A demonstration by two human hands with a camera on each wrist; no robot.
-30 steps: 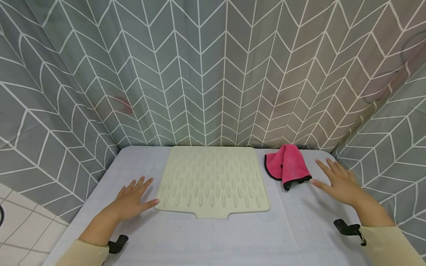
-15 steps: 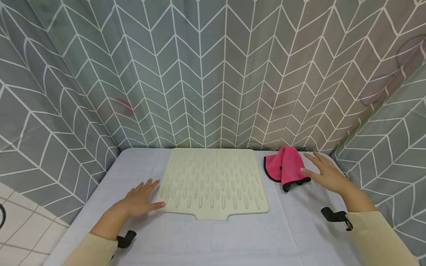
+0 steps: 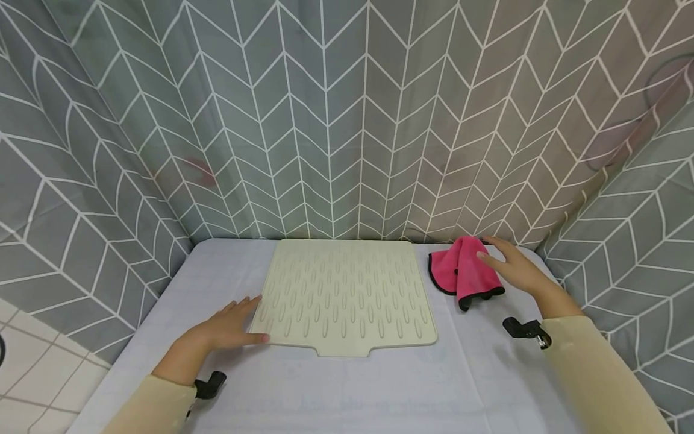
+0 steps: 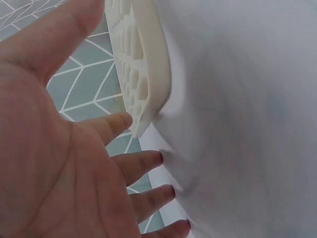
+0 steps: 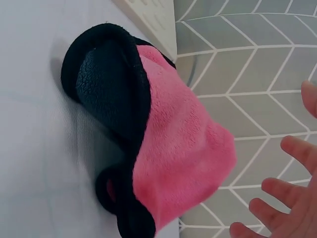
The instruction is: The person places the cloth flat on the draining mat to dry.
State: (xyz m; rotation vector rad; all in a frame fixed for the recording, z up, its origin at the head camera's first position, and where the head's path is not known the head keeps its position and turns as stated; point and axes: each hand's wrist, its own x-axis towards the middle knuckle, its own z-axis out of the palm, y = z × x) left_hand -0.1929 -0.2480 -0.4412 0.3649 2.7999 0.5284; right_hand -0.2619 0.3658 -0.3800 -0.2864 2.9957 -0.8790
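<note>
A pink cloth (image 3: 472, 271) edged in black is seen rumpled on the right of the white-covered table (image 3: 401, 392), just beside the right edge of a cream mat (image 3: 347, 295). The right hand (image 3: 517, 268) is held to the right of the cloth, its fingers spread and slightly bent; the cloth's right side is overlapped by the thumb tip in the head view, yet a gap between fingers and cloth is shown from the right wrist. The left hand (image 3: 225, 328) is held at the mat's near left corner, its fingers spread and nearly straight, the thumb seen over that corner; whether the mat is touched cannot be told. Beyond the table's far edge, a grey curtain (image 3: 325, 120) is patterned with white lines.
</note>
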